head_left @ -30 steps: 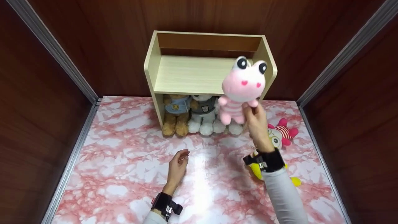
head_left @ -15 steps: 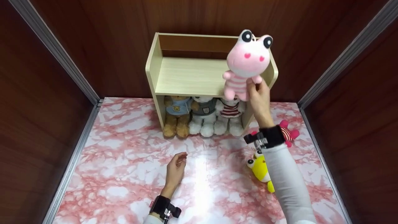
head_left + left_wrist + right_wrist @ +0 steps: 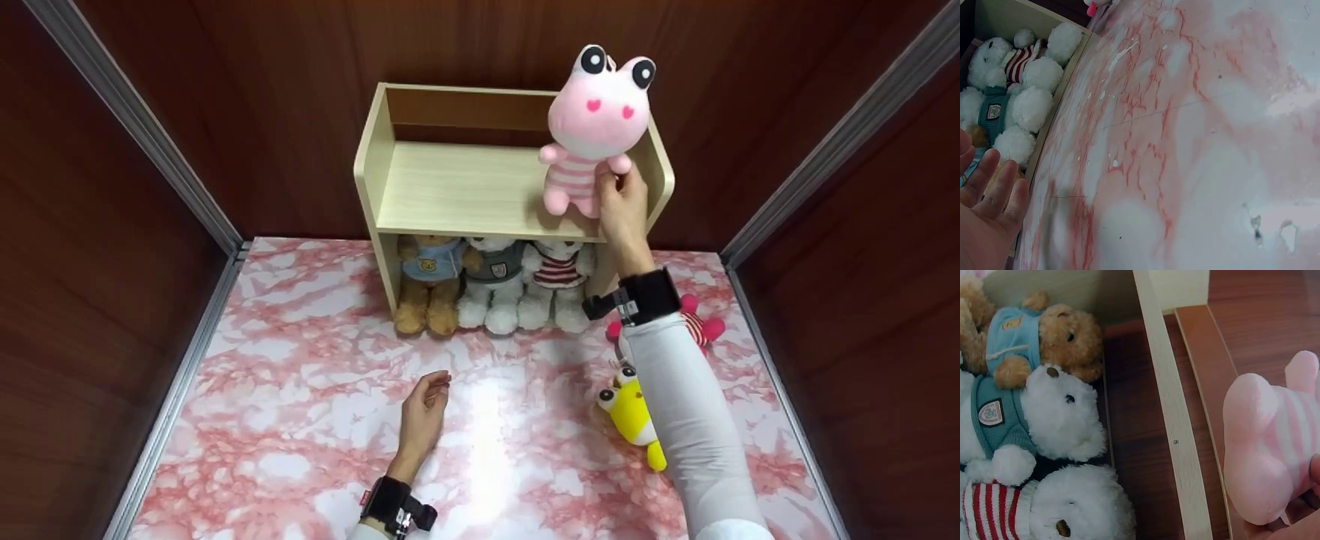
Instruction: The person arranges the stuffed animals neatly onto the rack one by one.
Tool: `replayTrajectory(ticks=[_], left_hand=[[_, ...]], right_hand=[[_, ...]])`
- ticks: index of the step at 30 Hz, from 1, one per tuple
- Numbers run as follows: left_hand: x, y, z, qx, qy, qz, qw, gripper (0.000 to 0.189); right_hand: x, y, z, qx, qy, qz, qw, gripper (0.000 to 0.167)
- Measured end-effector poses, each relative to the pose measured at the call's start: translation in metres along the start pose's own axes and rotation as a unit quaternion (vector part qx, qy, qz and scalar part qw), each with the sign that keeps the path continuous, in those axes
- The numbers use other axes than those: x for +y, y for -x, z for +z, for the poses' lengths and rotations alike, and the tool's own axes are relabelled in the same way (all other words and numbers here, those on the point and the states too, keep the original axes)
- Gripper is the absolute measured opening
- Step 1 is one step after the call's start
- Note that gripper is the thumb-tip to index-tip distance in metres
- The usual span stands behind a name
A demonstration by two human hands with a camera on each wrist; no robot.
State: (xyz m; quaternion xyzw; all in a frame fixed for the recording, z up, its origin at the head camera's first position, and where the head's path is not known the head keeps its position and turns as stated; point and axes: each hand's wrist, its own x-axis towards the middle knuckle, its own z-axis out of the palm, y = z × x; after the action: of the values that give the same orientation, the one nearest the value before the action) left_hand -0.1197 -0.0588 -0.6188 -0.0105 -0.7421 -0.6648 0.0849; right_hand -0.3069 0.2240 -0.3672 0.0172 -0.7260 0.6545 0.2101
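A pink plush frog [image 3: 598, 127] with big black eyes and a striped body is upright above the right part of the upper shelf [image 3: 457, 180]. My right hand [image 3: 625, 206] grips its body from the side, below one arm. In the right wrist view the frog's striped body and feet [image 3: 1258, 489] show beside the shelf board's front edge; its head is out of frame. My left hand [image 3: 422, 420] hovers over the marbled tabletop [image 3: 300, 405], fingers loosely bent, holding nothing. The left wrist view shows those fingers [image 3: 1002, 188] with nothing in them.
Below the shelf board sit a brown bear [image 3: 427, 292], a white bear in a grey-green top [image 3: 491, 292] and a white bear in stripes [image 3: 556, 281]. A yellow plush frog [image 3: 628, 412] and a pink-limbed striped plush [image 3: 697, 326] lie at right, partly behind my right arm.
My right hand has raised the pink frog from in front of the lower compartment to the upper shelf's height, uncovering the striped bear. The left hand has hardly moved.
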Motion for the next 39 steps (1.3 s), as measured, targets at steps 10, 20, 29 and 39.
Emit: replayTrajectory(ticks=[10, 20, 29, 39], left_hand=[[-0.003, 0.002, -0.003, -0.008, 0.016, -0.005, 0.9998, 0.026], [-0.002, 0.002, -0.003, -0.005, 0.019, -0.001, 0.9998, 0.026], [-0.010, 0.001, -0.003, 0.002, 0.006, 0.000, 1.0000, 0.025], [-0.040, -0.003, -0.001, 0.015, -0.004, -0.010, 0.9998, 0.025]], right_hand=[[0.015, -0.020, 0.002, -0.009, -0.113, 0.064, 0.9914, 0.038], [0.022, -0.032, 0.006, 0.011, -0.122, 0.091, 0.9883, 0.037], [0.020, -0.045, 0.017, 0.050, -0.136, 0.126, 0.9815, 0.037], [0.022, -0.055, 0.017, 0.059, -0.153, 0.148, 0.9753, 0.039]])
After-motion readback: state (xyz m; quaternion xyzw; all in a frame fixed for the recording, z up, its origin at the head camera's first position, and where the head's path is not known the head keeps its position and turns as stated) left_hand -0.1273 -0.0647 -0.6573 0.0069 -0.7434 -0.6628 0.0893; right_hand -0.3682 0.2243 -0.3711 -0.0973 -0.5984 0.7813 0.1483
